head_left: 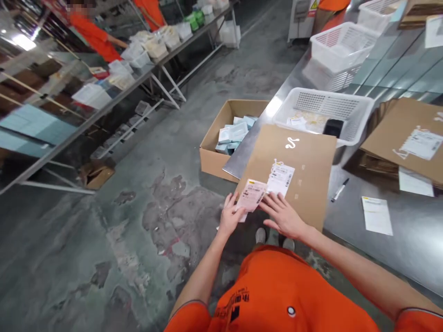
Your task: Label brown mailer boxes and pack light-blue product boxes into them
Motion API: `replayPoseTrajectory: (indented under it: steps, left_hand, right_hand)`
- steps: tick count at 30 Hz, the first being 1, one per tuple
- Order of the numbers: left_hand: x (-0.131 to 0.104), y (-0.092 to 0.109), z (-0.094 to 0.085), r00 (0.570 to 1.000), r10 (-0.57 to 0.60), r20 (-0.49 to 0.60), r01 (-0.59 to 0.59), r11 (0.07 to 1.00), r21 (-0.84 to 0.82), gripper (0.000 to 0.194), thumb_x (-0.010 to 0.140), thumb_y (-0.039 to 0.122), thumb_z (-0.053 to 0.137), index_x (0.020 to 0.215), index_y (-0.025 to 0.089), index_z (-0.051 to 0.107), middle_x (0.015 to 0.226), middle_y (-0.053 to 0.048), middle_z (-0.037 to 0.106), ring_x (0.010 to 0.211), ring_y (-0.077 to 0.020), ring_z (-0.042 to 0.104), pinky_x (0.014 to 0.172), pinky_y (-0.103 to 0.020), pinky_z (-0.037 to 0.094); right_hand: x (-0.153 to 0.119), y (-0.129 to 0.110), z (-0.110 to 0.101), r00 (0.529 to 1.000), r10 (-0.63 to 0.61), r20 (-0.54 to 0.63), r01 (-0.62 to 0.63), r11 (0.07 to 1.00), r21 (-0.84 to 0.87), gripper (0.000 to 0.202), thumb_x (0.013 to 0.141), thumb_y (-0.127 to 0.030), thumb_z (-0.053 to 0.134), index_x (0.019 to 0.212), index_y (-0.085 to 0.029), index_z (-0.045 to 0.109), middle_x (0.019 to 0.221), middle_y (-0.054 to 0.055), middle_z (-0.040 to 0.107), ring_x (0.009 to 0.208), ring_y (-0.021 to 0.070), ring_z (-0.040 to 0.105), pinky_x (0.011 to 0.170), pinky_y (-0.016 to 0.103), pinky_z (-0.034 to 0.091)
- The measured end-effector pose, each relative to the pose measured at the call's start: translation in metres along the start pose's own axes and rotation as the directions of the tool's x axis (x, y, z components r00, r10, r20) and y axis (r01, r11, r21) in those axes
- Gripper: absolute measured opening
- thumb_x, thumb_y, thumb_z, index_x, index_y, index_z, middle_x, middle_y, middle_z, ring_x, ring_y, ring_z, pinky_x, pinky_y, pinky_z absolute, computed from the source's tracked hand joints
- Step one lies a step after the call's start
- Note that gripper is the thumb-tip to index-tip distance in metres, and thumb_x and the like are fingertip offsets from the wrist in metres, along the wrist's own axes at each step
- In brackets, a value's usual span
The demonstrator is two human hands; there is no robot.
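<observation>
My left hand (pixel 230 216) pinches a printed paper slip (pixel 254 191) by its lower left edge, with another paper edge showing beneath it. The slip hangs over the near left part of a flat brown cardboard piece (pixel 311 161). On that cardboard lies a second printed slip (pixel 281 179) with a white string loop, and a white squiggle mark is above it. My right hand (pixel 281 214) lies with its fingers spread over the cardboard, its fingertips at the lower edge of the second slip.
A white basket (pixel 356 121) with small items stands behind the cardboard on the metal table (pixel 349 221). Right of it are a marker pen (pixel 340 190), loose slips (pixel 377 216) and stacked cardboard (pixel 398 133). An open carton (pixel 212 159) of pale blue boxes stands beyond the table's left edge. People in orange work farther off.
</observation>
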State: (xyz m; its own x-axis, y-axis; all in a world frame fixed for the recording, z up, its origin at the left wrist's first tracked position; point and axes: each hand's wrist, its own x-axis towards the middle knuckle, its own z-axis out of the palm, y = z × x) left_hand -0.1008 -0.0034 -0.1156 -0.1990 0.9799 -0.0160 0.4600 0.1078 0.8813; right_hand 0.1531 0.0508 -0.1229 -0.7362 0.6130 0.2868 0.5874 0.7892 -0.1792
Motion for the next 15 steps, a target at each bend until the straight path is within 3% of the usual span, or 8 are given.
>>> replayPoseTrajectory:
  steps: [1, 2, 4, 6, 9, 12, 14, 15]
  left_hand:
    - [-0.006, 0.002, 0.001, 1.0, 0.025, 0.019, -0.026, 0.998, 0.05, 0.019, 0.082, 0.032, 0.066, 0.089, 0.022, 0.081, 0.142, -0.01, 0.062, 0.146, -0.0312, 0.038, 0.119, -0.053, 0.032]
    - [-0.012, 0.005, 0.002, 0.998, 0.041, 0.039, -0.044, 0.996, 0.079, 0.019, 0.082, 0.033, 0.066, 0.088, 0.023, 0.081, 0.139, -0.01, 0.064, 0.145, -0.0317, 0.039, 0.119, -0.054, 0.032]
    - [-0.027, 0.013, 0.008, 0.995, 0.051, 0.08, -0.056, 0.996, 0.064, 0.021, 0.082, 0.036, 0.066, 0.088, 0.023, 0.082, 0.137, -0.011, 0.066, 0.139, -0.0321, 0.047, 0.118, -0.054, 0.034]
    - [-0.038, 0.024, 0.017, 0.992, 0.015, 0.128, -0.011, 1.0, -0.029, 0.026, 0.082, 0.041, 0.067, 0.091, 0.022, 0.082, 0.132, -0.012, 0.068, 0.132, -0.0313, 0.055, 0.115, -0.05, 0.039]
    - [-0.048, 0.046, 0.035, 0.961, -0.141, 0.239, 0.19, 0.962, -0.196, 0.039, 0.079, 0.049, 0.069, 0.098, 0.017, 0.081, 0.116, -0.013, 0.076, 0.113, -0.0312, 0.067, 0.101, -0.045, 0.051]
    - [-0.051, 0.067, 0.056, 0.916, -0.266, 0.301, 0.354, 0.889, -0.292, 0.05, 0.072, 0.054, 0.075, 0.098, 0.013, 0.081, 0.103, -0.013, 0.079, 0.096, -0.0306, 0.072, 0.087, -0.04, 0.057]
    - [-0.052, 0.079, 0.069, 0.908, -0.29, 0.301, 0.385, 0.86, -0.335, 0.051, 0.067, 0.057, 0.078, 0.092, 0.012, 0.081, 0.096, -0.012, 0.079, 0.09, -0.0296, 0.073, 0.083, -0.037, 0.057]
    - [-0.052, 0.085, 0.076, 0.907, -0.294, 0.301, 0.392, 0.85, -0.352, 0.051, 0.066, 0.058, 0.079, 0.089, 0.012, 0.081, 0.093, -0.012, 0.079, 0.088, -0.0289, 0.072, 0.081, -0.036, 0.056]
  right_hand:
    - [-0.015, 0.01, -0.006, 0.984, 0.157, -0.084, -0.159, 0.987, -0.009, 0.055, 0.099, -0.046, 0.042, 0.146, -0.017, 0.048, 0.152, 0.016, 0.047, 0.145, 0.034, 0.034, 0.118, 0.055, 0.027]
    - [-0.031, 0.024, -0.012, 0.918, 0.357, -0.174, -0.363, 0.932, -0.004, 0.056, 0.099, -0.044, 0.042, 0.146, -0.014, 0.047, 0.15, 0.019, 0.048, 0.143, 0.0355, 0.037, 0.116, 0.057, 0.029]
    - [-0.059, 0.058, -0.028, 0.683, 0.681, -0.264, -0.69, 0.72, 0.073, 0.061, 0.096, -0.043, 0.046, 0.146, -0.008, 0.044, 0.141, 0.025, 0.053, 0.135, 0.0383, 0.045, 0.111, 0.059, 0.035]
    - [-0.082, 0.087, -0.047, 0.497, 0.842, -0.211, -0.826, 0.534, 0.183, 0.071, 0.09, -0.045, 0.052, 0.148, -0.006, 0.041, 0.131, 0.026, 0.058, 0.123, 0.0376, 0.053, 0.104, 0.056, 0.042]
    - [-0.111, 0.11, -0.074, 0.317, 0.947, -0.053, -0.886, 0.316, 0.341, 0.077, 0.083, -0.049, 0.058, 0.147, -0.009, 0.044, 0.124, 0.022, 0.063, 0.111, 0.0342, 0.061, 0.095, 0.05, 0.049]
    - [-0.141, 0.117, -0.096, 0.223, 0.974, 0.035, -0.851, 0.177, 0.494, 0.067, 0.08, -0.05, 0.06, 0.137, -0.016, 0.056, 0.112, 0.014, 0.07, 0.098, 0.0295, 0.066, 0.088, 0.044, 0.052]
    - [-0.166, 0.132, -0.11, 0.203, 0.979, -0.024, -0.778, 0.176, 0.603, 0.065, 0.08, -0.052, 0.061, 0.135, -0.018, 0.056, 0.103, 0.01, 0.072, 0.091, 0.0269, 0.067, 0.082, 0.041, 0.053]
    - [-0.18, 0.145, -0.117, 0.211, 0.973, -0.093, -0.751, 0.222, 0.621, 0.067, 0.081, -0.054, 0.059, 0.137, -0.018, 0.052, 0.102, 0.01, 0.071, 0.089, 0.0272, 0.067, 0.079, 0.042, 0.053]
